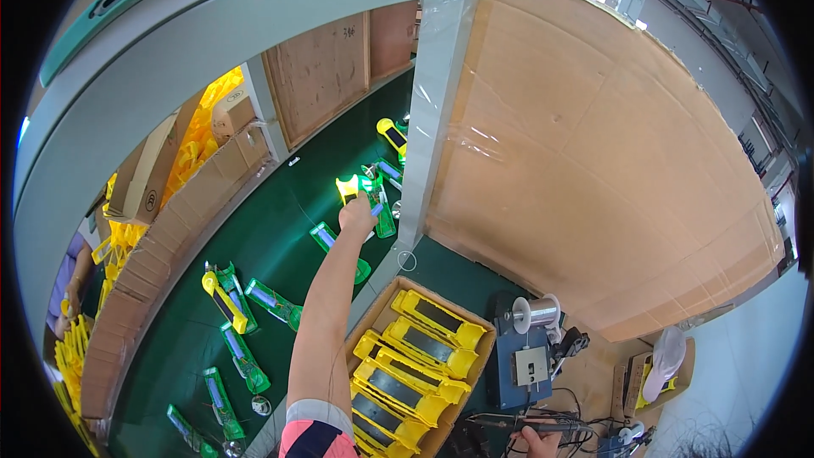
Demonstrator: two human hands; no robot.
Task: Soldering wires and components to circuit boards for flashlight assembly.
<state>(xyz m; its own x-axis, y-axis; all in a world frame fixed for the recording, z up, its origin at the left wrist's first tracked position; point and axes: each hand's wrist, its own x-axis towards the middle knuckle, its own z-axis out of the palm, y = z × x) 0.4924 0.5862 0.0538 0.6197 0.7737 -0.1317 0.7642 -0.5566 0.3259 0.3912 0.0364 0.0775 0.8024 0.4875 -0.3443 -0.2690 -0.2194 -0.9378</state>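
Note:
My left arm reaches far out over the dark green work surface [270,242]. At its end my left hand [358,215] is closed on a yellow plastic casing [346,187] with a dark panel; the fingertips are partly hidden. Right beside it lies a green casing [385,216] with a blue cylindrical cell. My right hand [540,441], at the lower edge, is wrapped round a soldering iron [509,421] whose tip points left. Between my arms stands a cardboard box [483,346] with several yellow casings [415,352] in it.
Several green casings [242,356] lie along the surface at left, one with a yellow casing [225,301] on it. A blue stand [519,365] carries a solder wire spool [536,312]. A grey post [437,119] and cardboard panel [593,144] rise ahead. Another person's arm [79,276] shows far left.

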